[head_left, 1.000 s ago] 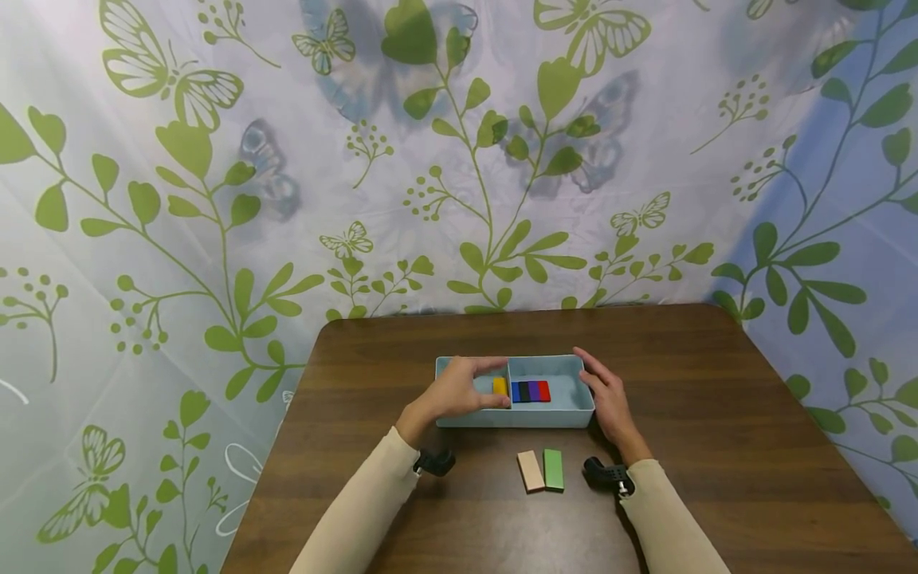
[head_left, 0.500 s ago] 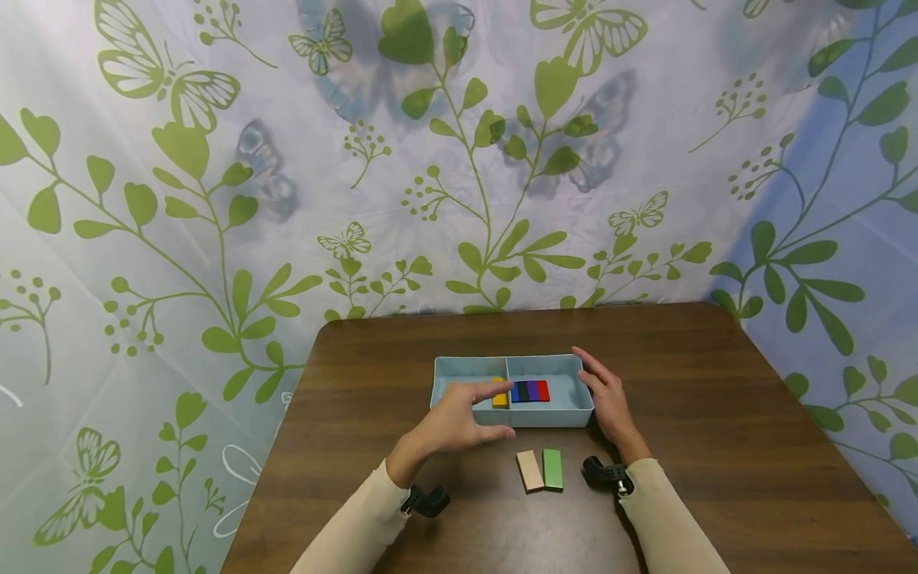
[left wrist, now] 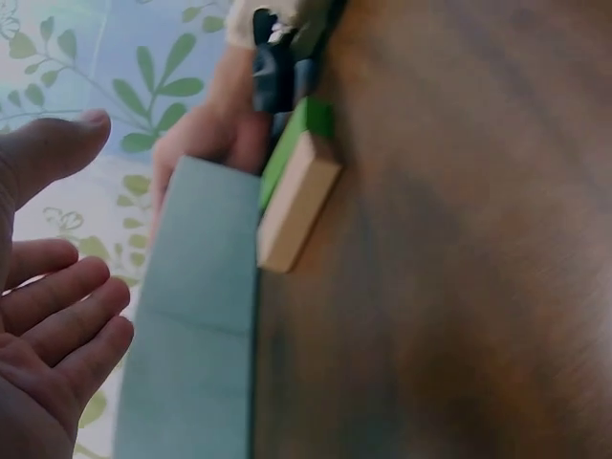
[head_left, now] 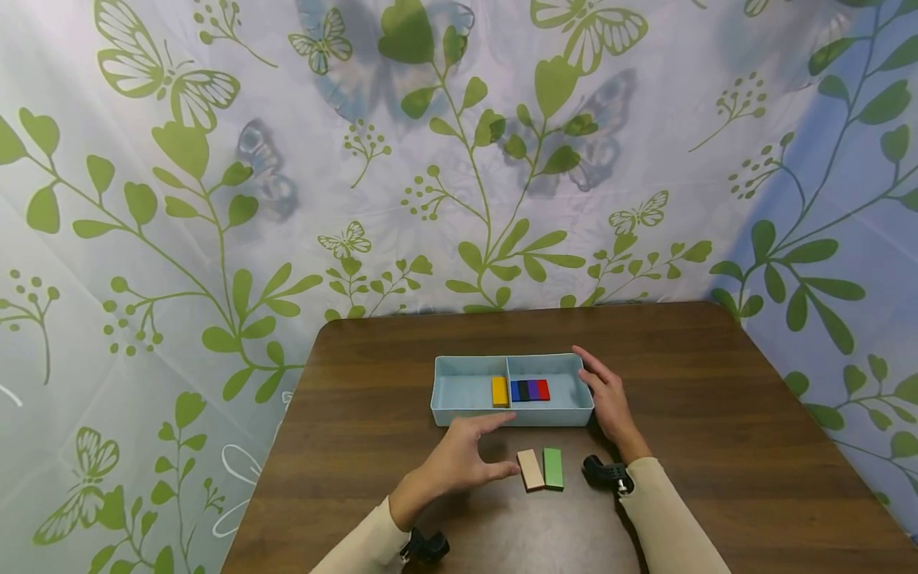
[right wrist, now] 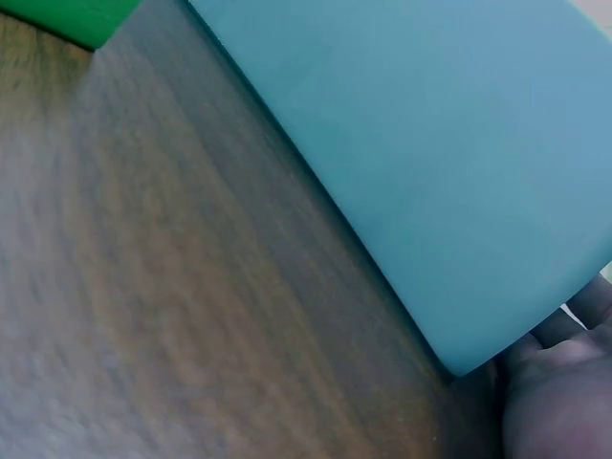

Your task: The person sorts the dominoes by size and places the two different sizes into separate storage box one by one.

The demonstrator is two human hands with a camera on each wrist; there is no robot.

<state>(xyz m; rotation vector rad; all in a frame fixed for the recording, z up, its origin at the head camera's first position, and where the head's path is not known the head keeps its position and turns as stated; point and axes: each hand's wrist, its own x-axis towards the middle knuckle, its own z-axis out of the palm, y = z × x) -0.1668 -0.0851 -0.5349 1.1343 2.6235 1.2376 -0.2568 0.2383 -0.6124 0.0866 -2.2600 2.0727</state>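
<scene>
My left hand (head_left: 459, 460) hovers before the box, thumb and fingers spread with nothing between them. Its thumb tip is close to a beige block (head_left: 531, 470), which lies beside a green block (head_left: 553, 469) on the table. Along the right end of the light blue two-compartment box (head_left: 469, 418) rests my right hand (head_left: 608, 401), its fingers mostly straight. A yellow block (head_left: 499, 391) lies in the left compartment against the divider. In the right compartment, blue, black, purple (head_left: 534, 390) and red blocks lie side by side. The right wrist view shows mainly the box's outer wall (right wrist: 421, 163).
The brown wooden table (head_left: 373, 367) ends at a patterned cloth (head_left: 459, 199) hanging behind it. Dark wrist mounts (head_left: 606, 472) sit on both forearms.
My left hand has come out of the box's left compartment toward the front, down near the beige block. The yellow block is left behind in full view. My right hand stays put.
</scene>
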